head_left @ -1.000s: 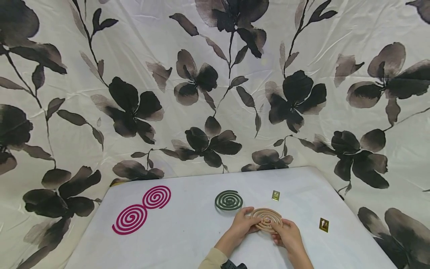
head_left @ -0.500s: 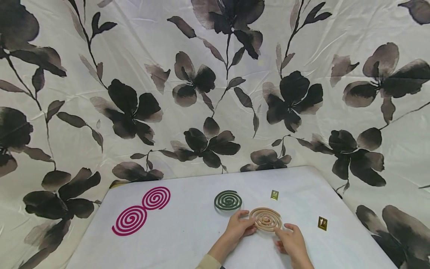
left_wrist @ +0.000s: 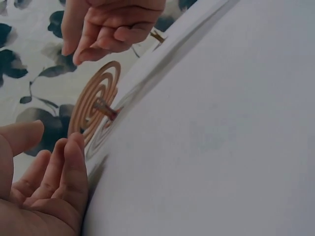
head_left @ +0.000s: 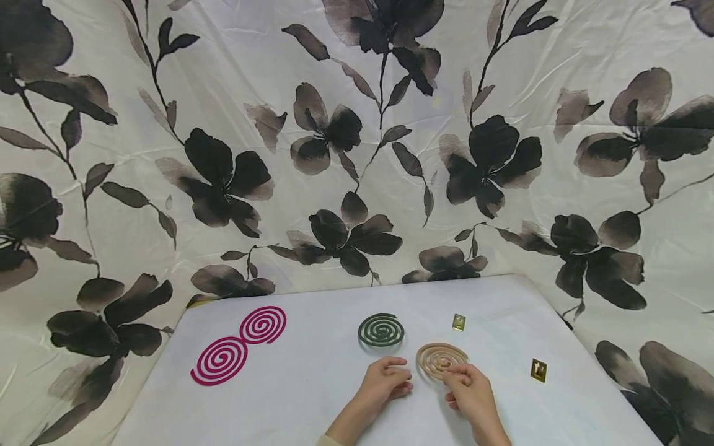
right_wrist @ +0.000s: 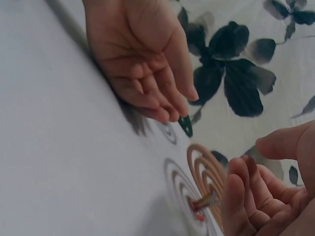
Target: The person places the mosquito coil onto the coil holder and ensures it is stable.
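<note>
Left grip (head_left: pixel 380 382) off tan coil (head_left: pixel 431 358), drawn back leftward; gap now between them.

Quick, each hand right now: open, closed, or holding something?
Left hand: open, holding nothing.
Right hand: open, holding nothing, close to the flat tan spiral coil.

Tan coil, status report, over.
Left hand, right hand: both gripping nothing. Tan coil raised on small stand. Green coil apart from it; nothing visibly in the way.
</note>
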### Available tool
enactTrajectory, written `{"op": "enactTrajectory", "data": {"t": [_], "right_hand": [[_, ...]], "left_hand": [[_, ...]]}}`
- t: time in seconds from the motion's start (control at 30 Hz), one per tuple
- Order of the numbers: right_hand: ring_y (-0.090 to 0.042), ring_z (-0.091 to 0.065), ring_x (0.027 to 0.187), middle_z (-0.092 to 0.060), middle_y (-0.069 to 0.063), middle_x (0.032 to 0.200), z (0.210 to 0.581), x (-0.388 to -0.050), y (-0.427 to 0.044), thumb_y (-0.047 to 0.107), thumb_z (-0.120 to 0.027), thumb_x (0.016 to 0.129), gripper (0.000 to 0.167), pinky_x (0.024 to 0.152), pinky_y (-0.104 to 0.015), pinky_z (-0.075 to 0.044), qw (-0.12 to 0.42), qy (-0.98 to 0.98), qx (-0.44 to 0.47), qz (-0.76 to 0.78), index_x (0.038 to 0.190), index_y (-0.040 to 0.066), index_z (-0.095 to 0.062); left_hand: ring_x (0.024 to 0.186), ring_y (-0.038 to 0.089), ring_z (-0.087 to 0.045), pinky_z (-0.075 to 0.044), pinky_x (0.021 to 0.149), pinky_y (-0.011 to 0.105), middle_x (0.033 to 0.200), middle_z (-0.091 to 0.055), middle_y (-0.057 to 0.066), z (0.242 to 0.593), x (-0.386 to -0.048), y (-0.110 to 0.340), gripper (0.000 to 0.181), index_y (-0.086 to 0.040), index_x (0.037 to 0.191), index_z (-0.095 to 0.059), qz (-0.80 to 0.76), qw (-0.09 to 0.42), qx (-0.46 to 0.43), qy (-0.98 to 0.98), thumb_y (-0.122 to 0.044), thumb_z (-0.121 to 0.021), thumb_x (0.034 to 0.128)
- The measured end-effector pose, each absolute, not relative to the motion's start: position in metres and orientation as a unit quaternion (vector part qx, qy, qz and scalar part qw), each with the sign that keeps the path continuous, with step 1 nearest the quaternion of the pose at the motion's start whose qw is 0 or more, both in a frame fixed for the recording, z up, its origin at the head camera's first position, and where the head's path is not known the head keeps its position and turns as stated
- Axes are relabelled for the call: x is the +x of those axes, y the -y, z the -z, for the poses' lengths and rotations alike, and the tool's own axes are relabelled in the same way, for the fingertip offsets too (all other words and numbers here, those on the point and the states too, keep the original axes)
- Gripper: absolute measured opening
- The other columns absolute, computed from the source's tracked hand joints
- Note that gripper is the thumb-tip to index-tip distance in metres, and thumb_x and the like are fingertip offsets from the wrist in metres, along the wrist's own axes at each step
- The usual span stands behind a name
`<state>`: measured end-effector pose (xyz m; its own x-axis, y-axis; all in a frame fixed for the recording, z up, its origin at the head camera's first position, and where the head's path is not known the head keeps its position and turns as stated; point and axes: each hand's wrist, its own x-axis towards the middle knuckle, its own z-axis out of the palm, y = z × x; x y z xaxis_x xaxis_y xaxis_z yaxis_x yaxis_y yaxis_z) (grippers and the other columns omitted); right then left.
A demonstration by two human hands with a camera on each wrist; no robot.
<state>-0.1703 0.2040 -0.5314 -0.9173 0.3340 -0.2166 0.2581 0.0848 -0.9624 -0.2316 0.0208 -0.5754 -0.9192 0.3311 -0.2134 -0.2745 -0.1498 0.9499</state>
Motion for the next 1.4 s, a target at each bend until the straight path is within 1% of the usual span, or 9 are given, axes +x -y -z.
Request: {"op": "enactTrajectory", "data": {"t": [0.27,0.5,0.67,0.77,0.93,1.07,1.13,1.3,1.4], "right_hand": [[-0.017,-0.059,0.060,-0.065,-0.009,0.079,0.527,-0.186,-0.178,0.014,-0.067,0.090,0.030,0.052,-0.027,-0.051,0.007,0.742,-0.139,-0.655,0.111,-0.005,-0.056],[-0.015,-0.059,0.060,-0.064,-0.011,0.080,0.525,-0.196,-0.153,0.014,-0.066,0.091,0.031,0.053,-0.026,-0.051,-0.030,0.749,-0.085,-0.656,0.112,-0.006,-0.056],[-0.015,-0.060,0.061,-0.065,-0.011,0.082,0.523,-0.205,-0.137,0.015,-0.066,0.090,0.027,0.055,-0.028,-0.052,-0.044,0.749,-0.053,-0.659,0.108,-0.004,-0.058],[-0.016,-0.061,0.062,-0.065,-0.010,0.082,0.521,-0.207,-0.129,0.016,-0.067,0.090,0.025,0.056,-0.029,-0.052,-0.048,0.750,-0.040,-0.659,0.107,-0.002,-0.059],[-0.016,-0.061,0.062,-0.064,-0.006,0.081,0.524,-0.209,-0.118,0.016,-0.065,0.092,0.029,0.056,-0.030,-0.052,-0.066,0.745,-0.024,-0.664,0.111,-0.004,-0.057],[-0.015,-0.060,0.061,-0.064,-0.008,0.083,0.531,-0.207,-0.107,0.015,-0.065,0.092,0.030,0.056,-0.028,-0.052,-0.079,0.736,-0.013,-0.672,0.113,-0.006,-0.056],[-0.014,-0.059,0.061,-0.065,-0.009,0.084,0.533,-0.206,-0.102,0.015,-0.064,0.092,0.031,0.056,-0.028,-0.051,-0.084,0.733,-0.006,-0.675,0.113,-0.006,-0.056],[-0.014,-0.059,0.058,-0.065,-0.010,0.081,0.535,-0.208,-0.088,0.012,-0.065,0.090,0.028,0.053,-0.025,-0.050,-0.086,0.735,0.013,-0.672,0.109,-0.007,-0.057],[-0.013,-0.059,0.056,-0.065,-0.009,0.080,0.536,-0.211,-0.078,0.012,-0.065,0.090,0.026,0.051,-0.024,-0.050,-0.085,0.740,0.026,-0.667,0.107,-0.006,-0.059]], "left_hand": [[0.076,0.019,-0.069,-0.057,0.070,0.030,0.091,-0.069,0.013,0.574,-0.229,0.015,0.039,0.006,0.121,-0.055,-0.742,0.192,0.021,-0.642,-0.005,-0.069,0.0863],[0.078,0.018,-0.069,-0.057,0.069,0.029,0.091,-0.069,0.011,0.568,-0.223,0.059,0.040,0.008,0.122,-0.054,-0.721,0.181,0.032,-0.668,-0.007,-0.069,0.0884],[0.080,0.020,-0.067,-0.057,0.073,0.032,0.090,-0.067,0.009,0.554,-0.223,0.092,0.039,0.013,0.120,-0.052,-0.701,0.159,0.066,-0.692,-0.006,-0.068,0.0899],[0.081,0.021,-0.067,-0.057,0.075,0.033,0.089,-0.066,0.009,0.548,-0.223,0.108,0.038,0.014,0.119,-0.053,-0.677,0.140,0.085,-0.718,-0.007,-0.068,0.0903],[0.086,0.031,-0.067,-0.057,0.075,0.033,0.092,-0.065,0.014,0.541,-0.221,0.134,0.036,0.012,0.118,-0.055,-0.633,0.118,0.100,-0.759,-0.008,-0.066,0.0918],[0.090,0.038,-0.065,-0.056,0.076,0.034,0.095,-0.064,0.015,0.537,-0.219,0.156,0.035,0.012,0.120,-0.054,-0.625,0.112,0.092,-0.767,-0.008,-0.065,0.0930],[0.090,0.038,-0.065,-0.056,0.077,0.037,0.096,-0.064,0.017,0.535,-0.218,0.166,0.035,0.012,0.120,-0.055,-0.622,0.105,0.089,-0.771,-0.008,-0.065,0.0928],[0.089,0.034,-0.065,-0.056,0.076,0.034,0.099,-0.064,0.019,0.529,-0.217,0.192,0.036,0.010,0.120,-0.056,-0.597,0.085,0.083,-0.793,-0.012,-0.067,0.0927],[0.089,0.031,-0.064,-0.055,0.075,0.031,0.101,-0.065,0.018,0.524,-0.215,0.208,0.035,0.008,0.118,-0.059,-0.578,0.070,0.058,-0.811,-0.012,-0.068,0.0914]]}}
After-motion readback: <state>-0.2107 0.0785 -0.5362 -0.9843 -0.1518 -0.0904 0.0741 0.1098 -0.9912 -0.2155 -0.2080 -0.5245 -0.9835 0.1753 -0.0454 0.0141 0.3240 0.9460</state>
